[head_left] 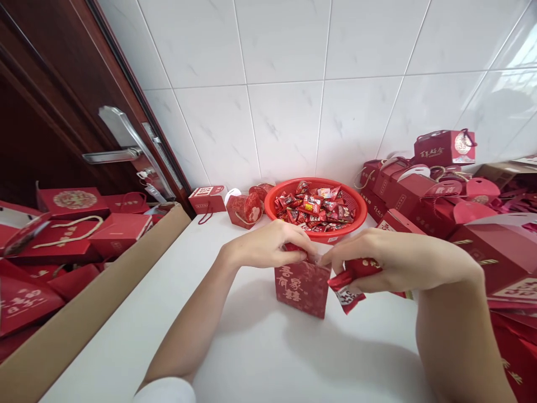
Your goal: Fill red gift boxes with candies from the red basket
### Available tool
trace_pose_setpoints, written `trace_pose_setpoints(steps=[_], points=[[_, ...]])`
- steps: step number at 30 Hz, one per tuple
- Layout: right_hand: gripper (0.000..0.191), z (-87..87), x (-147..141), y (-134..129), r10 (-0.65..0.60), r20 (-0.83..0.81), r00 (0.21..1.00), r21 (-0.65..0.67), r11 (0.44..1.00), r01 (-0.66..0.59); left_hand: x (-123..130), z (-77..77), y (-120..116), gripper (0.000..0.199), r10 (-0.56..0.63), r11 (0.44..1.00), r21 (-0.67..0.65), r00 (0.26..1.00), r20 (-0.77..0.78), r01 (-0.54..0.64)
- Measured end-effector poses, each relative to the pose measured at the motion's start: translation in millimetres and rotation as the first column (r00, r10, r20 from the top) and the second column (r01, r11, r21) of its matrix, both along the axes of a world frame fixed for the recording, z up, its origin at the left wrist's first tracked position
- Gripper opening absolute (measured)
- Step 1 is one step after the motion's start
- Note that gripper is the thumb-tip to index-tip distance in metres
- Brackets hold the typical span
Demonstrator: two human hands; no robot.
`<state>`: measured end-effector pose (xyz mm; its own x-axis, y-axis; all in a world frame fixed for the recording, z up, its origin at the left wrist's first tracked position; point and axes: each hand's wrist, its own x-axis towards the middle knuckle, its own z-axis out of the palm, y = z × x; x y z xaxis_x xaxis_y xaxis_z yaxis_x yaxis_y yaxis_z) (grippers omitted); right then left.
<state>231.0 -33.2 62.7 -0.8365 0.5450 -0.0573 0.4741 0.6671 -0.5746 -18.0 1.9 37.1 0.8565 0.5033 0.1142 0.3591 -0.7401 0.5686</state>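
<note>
A small red candy box [301, 288] with gold lettering stands upright on the white table, its top open. My left hand [272, 244] is closed at the box's upper left edge; a bit of red shows under its fingers, and I cannot tell whether that is a flap or a candy. Curled at the right of the opening, my right hand [386, 260] holds red wrapped candy [350, 291], with its fingertips at the box's rim. Just behind both hands sits a red plastic basket [358, 215] with several wrapped candies [311, 205] in it.
Many red gift boxes [419, 193] are piled along the right side. A cardboard carton [126, 260] of red boxes [69, 240] stands at left, beside a dark door [46, 84]. Small red boxes [208, 200] stand by the tiled wall [285, 123].
</note>
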Motion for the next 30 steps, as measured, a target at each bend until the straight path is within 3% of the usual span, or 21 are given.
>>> trace_pose_setpoints(steps=[6,11,16,21,25,30], points=[[0.021,3.1,3,2,-0.175,-0.224,0.959,0.145,0.967,0.211,-6,-2.4,4,0.04,0.075,0.996,0.052,0.989,-0.124,-0.069],[0.018,-5.6,-3,16,-0.296,-0.461,0.837,0.261,0.856,0.446,-4,-13.1,14,0.029,0.219,0.967,0.112,0.972,0.083,-0.227],[0.014,-15.4,-10,33,-0.272,-0.504,0.82,0.265,0.855,0.446,-1,-20.8,24,0.014,0.286,0.953,0.059,0.948,0.141,-0.296],[0.012,-26.7,-21,46,-0.274,-0.481,0.833,0.295,0.844,0.448,-11,-19.1,31,0.037,0.275,0.959,-0.083,0.961,0.039,-0.271],[0.012,-34.9,-27,55,-0.266,-0.41,0.872,0.345,0.84,0.418,-16,-21.8,36,0.033,0.262,0.96,-0.108,0.965,0.029,-0.257],[0.009,-35.9,-24,57,-0.3,-0.478,0.825,0.316,0.818,0.481,-18,-29.3,47,0.034,0.262,0.958,-0.153,0.957,0.123,-0.243]])
